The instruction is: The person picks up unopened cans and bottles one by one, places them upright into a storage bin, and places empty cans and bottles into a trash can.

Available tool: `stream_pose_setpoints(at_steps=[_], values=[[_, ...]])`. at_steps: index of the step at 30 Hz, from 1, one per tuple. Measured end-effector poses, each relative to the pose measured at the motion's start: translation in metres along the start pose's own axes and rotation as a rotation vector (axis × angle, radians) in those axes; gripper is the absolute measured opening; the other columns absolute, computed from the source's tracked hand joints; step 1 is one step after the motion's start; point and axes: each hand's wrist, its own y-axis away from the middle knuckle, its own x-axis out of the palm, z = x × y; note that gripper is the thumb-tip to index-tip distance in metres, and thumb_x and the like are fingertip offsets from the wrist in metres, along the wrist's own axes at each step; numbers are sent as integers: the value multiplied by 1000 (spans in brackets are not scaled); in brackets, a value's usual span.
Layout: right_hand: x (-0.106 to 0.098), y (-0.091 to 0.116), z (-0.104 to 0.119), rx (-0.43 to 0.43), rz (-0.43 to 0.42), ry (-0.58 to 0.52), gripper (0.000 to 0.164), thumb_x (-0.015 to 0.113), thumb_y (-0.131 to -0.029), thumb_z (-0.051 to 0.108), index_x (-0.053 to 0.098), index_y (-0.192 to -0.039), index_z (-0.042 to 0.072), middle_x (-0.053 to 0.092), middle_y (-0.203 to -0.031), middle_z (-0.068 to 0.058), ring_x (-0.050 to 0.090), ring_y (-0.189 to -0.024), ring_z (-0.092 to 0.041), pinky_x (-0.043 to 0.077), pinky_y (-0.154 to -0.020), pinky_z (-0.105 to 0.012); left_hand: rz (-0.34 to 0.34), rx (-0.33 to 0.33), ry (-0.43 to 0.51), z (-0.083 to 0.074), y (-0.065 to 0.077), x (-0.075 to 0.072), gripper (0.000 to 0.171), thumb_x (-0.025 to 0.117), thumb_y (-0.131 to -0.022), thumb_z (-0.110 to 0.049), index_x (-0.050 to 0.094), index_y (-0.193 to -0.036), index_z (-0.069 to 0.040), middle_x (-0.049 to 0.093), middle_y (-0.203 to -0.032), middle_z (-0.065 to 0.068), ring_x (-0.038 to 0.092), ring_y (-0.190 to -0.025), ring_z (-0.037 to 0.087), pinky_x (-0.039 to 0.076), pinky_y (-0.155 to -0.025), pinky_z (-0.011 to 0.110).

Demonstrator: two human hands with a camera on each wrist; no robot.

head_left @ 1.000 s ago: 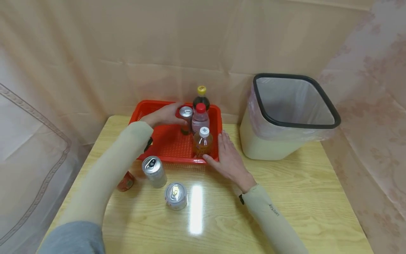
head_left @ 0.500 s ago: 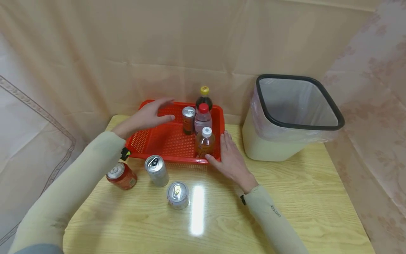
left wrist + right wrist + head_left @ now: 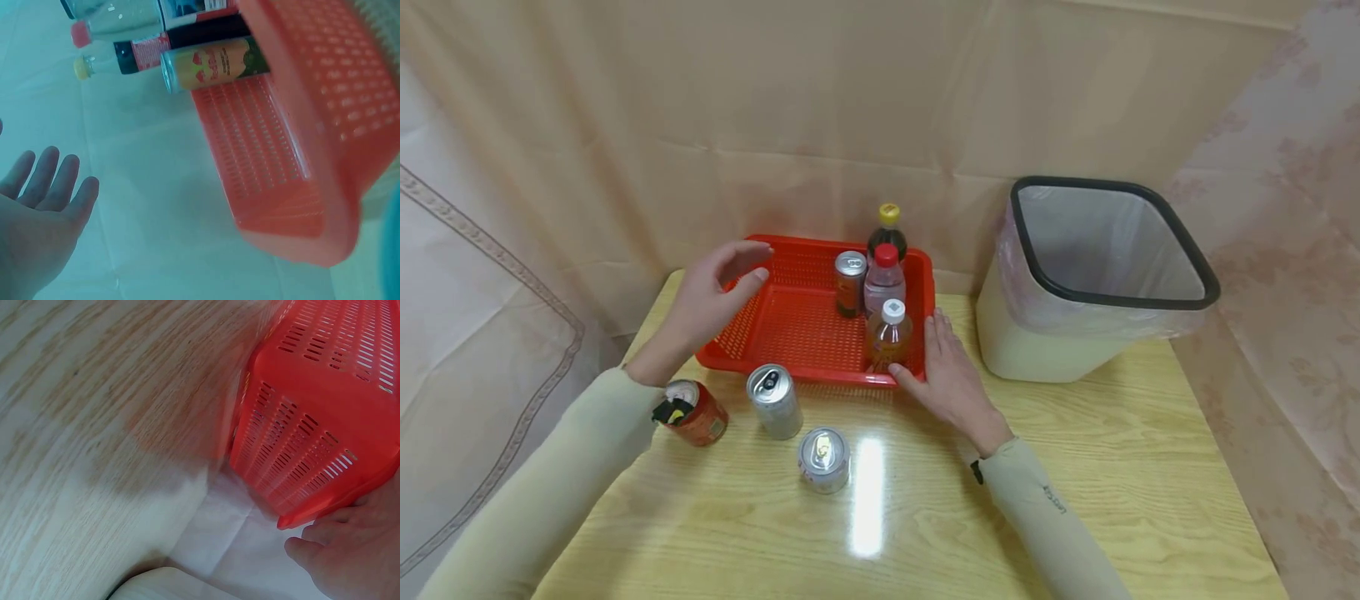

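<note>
Left hand (image 3: 44, 231): fingers extended and slightly parted, clear of everything around it.
Red basket (image 3: 340, 212): across from the palm, a gap between.
Orange can (image 3: 212, 65): in the basket, beyond the fingertips.
Yellow-capped bottle (image 3: 150, 52): just past the can.
Pink-capped bottle (image 3: 128, 25): farther from the hand.
Pale cloth (image 3: 150, 187): behind the hand.

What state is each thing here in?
Red plastic basket: upright on the pale wooden table.
Yellow-capped dark bottle: closed, upright.
Red-capped clear bottle: closed, upright.
White-capped amber bottle: closed, upright.
Slim orange metal can: upright.
Left silver metal can: upright.
Right silver metal can: upright.
Red metal can: tilt unclear.
Cream plastic bin: open-topped, bag-lined.
Left fingers: relaxed, holding nothing.
Right fingers: straight, against basket.
</note>
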Motion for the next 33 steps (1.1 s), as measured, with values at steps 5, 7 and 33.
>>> stream_pose_setpoints(at_steps=[5, 7, 33], values=[[-2, 0, 0, 4, -1, -4, 109, 41, -96, 77, 9, -164, -2, 4, -173, -17, 3, -159, -32, 15, -127, -49, -23, 59, 59, 4, 18, 8, 41, 57, -107, -20, 55, -145, -6, 60, -144, 12, 55, -133, 29, 44, -105, 16], [-3, 0, -1, 2, -2, -2, 109, 41, -96, 77, 9, -164, -2, 3, -173, -17, 3, -159, -32, 15, -127, -49, -38, 75, 90, 8, 26, 13, 41, 54, -107, -18, 54, -146, -5, 58, -146, 12, 53, -135, 30, 42, -106, 15], [-2, -2, -1, -3, -14, -8, 110, 39, -96, 78, 10, -164, -3, 4, -172, -19, 4, -159, -32, 15, -127, -49, -108, 176, -72, 56, 93, 64, 71, 67, -93, -37, 45, -154, -7, 43, -159, 18, 36, -149, 39, 29, -115, 69]])
